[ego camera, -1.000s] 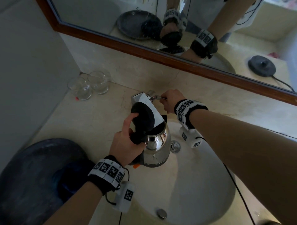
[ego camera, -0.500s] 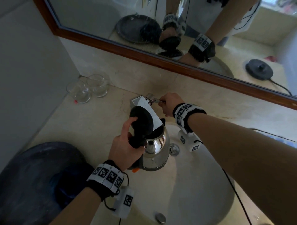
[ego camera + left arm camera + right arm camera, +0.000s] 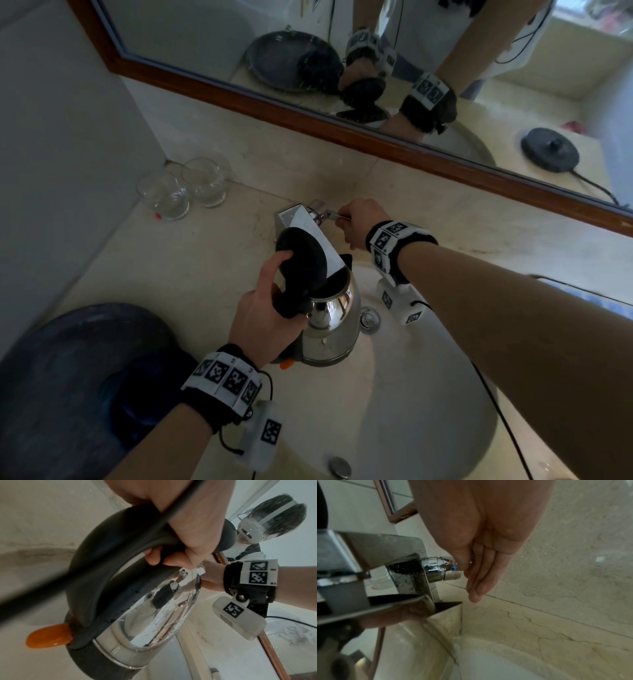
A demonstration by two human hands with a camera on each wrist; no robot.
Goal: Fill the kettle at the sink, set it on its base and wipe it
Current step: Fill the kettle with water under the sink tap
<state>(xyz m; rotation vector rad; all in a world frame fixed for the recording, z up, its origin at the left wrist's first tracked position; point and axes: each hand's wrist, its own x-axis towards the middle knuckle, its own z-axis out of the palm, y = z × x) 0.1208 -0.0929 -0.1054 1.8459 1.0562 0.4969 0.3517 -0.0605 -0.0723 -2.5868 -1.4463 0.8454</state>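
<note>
My left hand [image 3: 263,308] grips the kettle [image 3: 330,322] under the tap [image 3: 301,222], right hand [image 3: 358,222] pinching its lever [image 3: 334,216]; base and wiping still left.

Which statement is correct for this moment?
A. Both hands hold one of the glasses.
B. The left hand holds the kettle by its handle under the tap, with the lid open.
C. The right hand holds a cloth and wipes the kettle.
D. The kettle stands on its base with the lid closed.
B: the left hand grips the black handle of the kettle, lid up, under the tap, while the right hand is at the tap lever.
</note>
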